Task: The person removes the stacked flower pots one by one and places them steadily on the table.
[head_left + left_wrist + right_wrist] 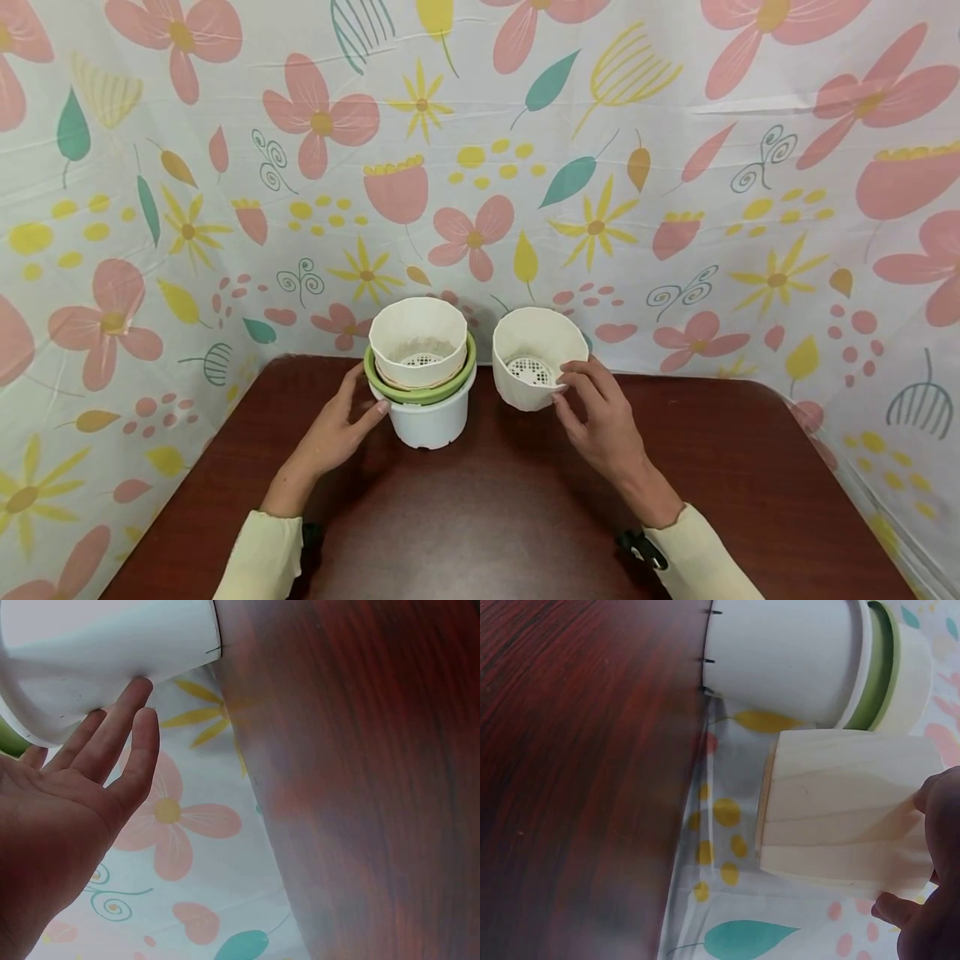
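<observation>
- With our right grip (609, 421) we pinch the rim of a loose cream pot (513, 392) between thumb and fingers, on its right side.
- We have that pot raised off the dark wood worktop (480, 517), its mouth upward and a round mesh of holes showing in its base.
- Our left grip (333, 437) is relaxed, with fingers spread against the side of a white pot (429, 427) and the thumb near its front rim.
- We see the white pot standing on the worktop, a green pot (442, 392) nested in it, and an inner cream pot (420, 373) inside the green one.
- The loose pot is just right of this stack, apart from it.
- Behind everything we have a flowered cloth (480, 117).
</observation>
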`<move>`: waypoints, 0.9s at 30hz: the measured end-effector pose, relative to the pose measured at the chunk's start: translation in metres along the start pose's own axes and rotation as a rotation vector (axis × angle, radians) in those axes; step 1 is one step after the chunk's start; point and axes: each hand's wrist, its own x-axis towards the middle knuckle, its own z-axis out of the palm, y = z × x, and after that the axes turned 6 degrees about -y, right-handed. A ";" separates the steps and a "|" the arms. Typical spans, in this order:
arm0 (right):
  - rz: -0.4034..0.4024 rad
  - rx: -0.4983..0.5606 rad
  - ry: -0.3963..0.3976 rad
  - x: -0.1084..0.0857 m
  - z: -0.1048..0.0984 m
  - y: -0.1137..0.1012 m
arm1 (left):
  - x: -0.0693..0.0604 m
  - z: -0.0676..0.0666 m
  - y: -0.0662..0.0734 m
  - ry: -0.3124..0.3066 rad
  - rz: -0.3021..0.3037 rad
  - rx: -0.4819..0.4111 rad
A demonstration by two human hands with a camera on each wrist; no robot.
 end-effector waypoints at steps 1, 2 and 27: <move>0.001 -0.001 -0.003 0.000 0.000 0.000 | 0.000 0.000 0.000 0.000 0.001 0.000; 0.001 0.001 -0.006 -0.001 0.001 0.001 | 0.000 0.000 0.000 0.001 0.002 -0.003; 0.108 -0.064 -0.157 -0.010 0.004 0.007 | 0.000 -0.001 -0.002 -0.006 0.017 -0.016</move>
